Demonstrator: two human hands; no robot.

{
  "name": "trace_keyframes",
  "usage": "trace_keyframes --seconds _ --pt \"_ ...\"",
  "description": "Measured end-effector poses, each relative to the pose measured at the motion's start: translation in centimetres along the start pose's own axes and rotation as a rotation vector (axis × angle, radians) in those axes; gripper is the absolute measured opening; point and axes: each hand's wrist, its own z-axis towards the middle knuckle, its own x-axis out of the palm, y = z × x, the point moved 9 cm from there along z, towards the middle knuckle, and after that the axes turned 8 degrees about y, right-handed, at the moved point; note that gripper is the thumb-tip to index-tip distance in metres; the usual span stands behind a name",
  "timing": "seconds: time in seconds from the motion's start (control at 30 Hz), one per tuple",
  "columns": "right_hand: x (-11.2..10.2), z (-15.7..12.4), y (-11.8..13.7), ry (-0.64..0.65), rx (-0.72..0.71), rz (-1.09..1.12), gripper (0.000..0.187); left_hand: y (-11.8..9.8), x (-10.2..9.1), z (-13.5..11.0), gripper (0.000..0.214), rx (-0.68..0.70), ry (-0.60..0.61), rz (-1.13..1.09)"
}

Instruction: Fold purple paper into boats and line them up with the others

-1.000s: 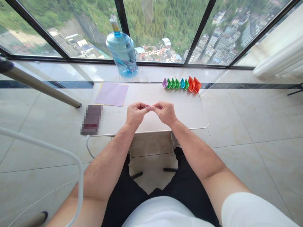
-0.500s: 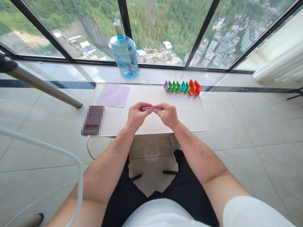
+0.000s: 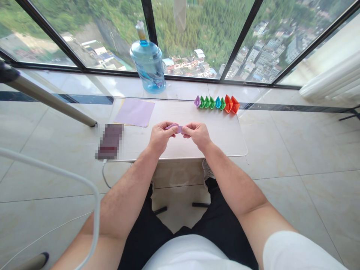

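A small folded piece of purple paper [image 3: 179,129] is held up between my two hands, above the near part of the low white table [image 3: 180,150]. My left hand [image 3: 162,135] pinches its left side with thumb and fingers. On its right end, the thumb and fingers of my right hand [image 3: 196,134] close in a pinch. Part of the paper is hidden behind my fingers. Flat purple sheets [image 3: 135,112] lie at the table's back left, with a yellowish edge showing underneath. Along the back right stands a row of folded paper boats [image 3: 208,102] in purple, green, blue and orange.
A large blue water bottle [image 3: 149,67] stands behind the table by the window. A blurred-out dark device [image 3: 110,141] with a cable rests at the left table edge. To the left are a slanted pole [image 3: 56,97] and a curved white tube [image 3: 84,183].
The purple paper has turned from nearly edge-on to showing more of its face. My fingers have shifted slightly along it; both hands stay in about the same place.
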Motion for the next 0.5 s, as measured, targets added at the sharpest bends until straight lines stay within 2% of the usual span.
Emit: trace_keyframes --seconds 0.1,0.17,0.3,0.4,0.5 --pt "0.5 0.2 -2.1 0.01 0.166 0.229 0.024 0.4 0.7 0.1 0.042 -0.064 0.107 -0.171" --pt "0.9 0.1 -2.4 0.031 0.208 0.282 0.023 0.5 0.7 0.3 0.043 -0.056 0.109 -0.216" --pt "0.3 -0.1 -1.0 0.009 0.105 0.144 0.027 0.7 -0.3 0.6 0.036 -0.01 -0.001 -0.183" --pt "-0.5 -0.1 0.4 -0.036 -0.016 -0.014 0.031 0.8 -0.6 0.5 0.039 -0.019 -0.059 -0.108" --pt "-0.9 0.0 0.9 -0.057 -0.087 -0.136 0.026 0.6 -0.4 0.3 0.043 -0.03 -0.082 -0.054"
